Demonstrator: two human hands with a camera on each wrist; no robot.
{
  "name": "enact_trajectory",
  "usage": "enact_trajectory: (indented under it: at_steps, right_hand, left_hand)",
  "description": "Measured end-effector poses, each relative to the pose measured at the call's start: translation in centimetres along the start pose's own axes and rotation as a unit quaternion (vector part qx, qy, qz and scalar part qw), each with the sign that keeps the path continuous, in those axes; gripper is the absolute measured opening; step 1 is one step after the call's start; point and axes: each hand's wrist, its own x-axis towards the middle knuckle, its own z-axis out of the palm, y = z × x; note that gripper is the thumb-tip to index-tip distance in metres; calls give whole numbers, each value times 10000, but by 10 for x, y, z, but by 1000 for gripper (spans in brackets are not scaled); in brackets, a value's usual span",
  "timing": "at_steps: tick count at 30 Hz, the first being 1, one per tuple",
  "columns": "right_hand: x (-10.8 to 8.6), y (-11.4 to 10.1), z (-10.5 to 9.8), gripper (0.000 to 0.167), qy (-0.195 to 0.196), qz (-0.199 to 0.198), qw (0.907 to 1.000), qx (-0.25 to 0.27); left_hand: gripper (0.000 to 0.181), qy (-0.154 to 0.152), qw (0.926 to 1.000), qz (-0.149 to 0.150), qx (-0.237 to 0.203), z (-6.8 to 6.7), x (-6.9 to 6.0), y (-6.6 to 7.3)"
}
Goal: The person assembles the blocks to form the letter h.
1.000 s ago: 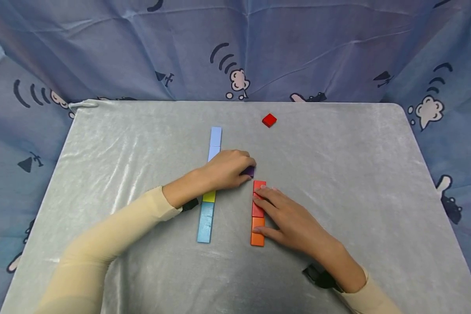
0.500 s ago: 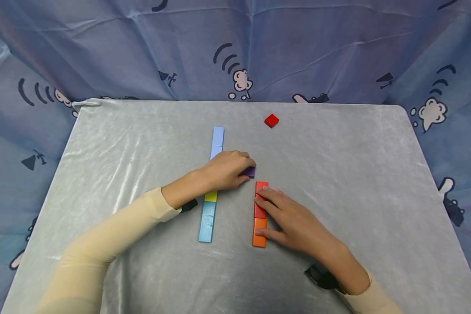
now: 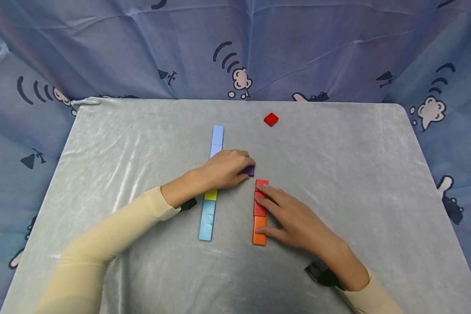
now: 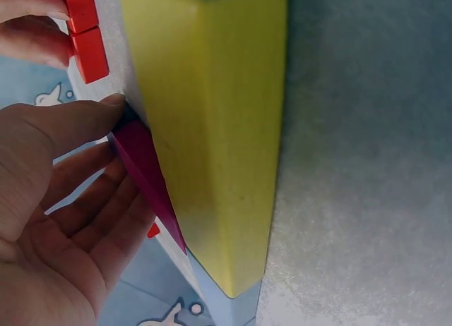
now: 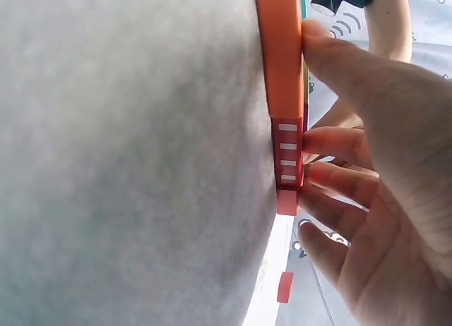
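In the head view my left hand (image 3: 226,168) reaches across the left row of blocks and grips a purple block (image 3: 250,170) between thumb and fingers, low over the cloth. The left wrist view shows the magenta-purple side of that block (image 4: 147,167) beside a large yellow block (image 4: 212,128). My right hand (image 3: 296,220) lies along the right row: its fingertips touch the red blocks (image 3: 260,208) and its thumb rests on an orange block (image 3: 260,235). Seen from the right wrist, one red block (image 5: 287,157) has white stripes on its side.
Left row, partly hidden under my left wrist: light blue blocks (image 3: 217,136), a yellow block (image 3: 210,195) and a teal block (image 3: 206,220). A lone red block (image 3: 271,119) lies turned cornerwise near the far edge of the grey cloth-covered table (image 3: 357,174). Patterned blue curtains (image 3: 318,48) surround it.
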Motion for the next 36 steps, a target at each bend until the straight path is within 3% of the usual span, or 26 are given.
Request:
enact_trajectory:
  at_steps: [14, 28, 36]
  right_hand:
    - [2, -2, -1, 79, -321, 144, 9994, -32]
    - [1, -3, -2, 72, -358, 195, 9991, -119]
    - [1, -3, -3, 72, -193, -4, 9997, -169]
  left_hand:
    - [31, -60, 10000, -50, 43, 0, -1, 0]
    - [29, -94, 9999, -51, 90, -1, 0, 0]
    - [29, -88, 9999, -44, 119, -1, -1, 0]
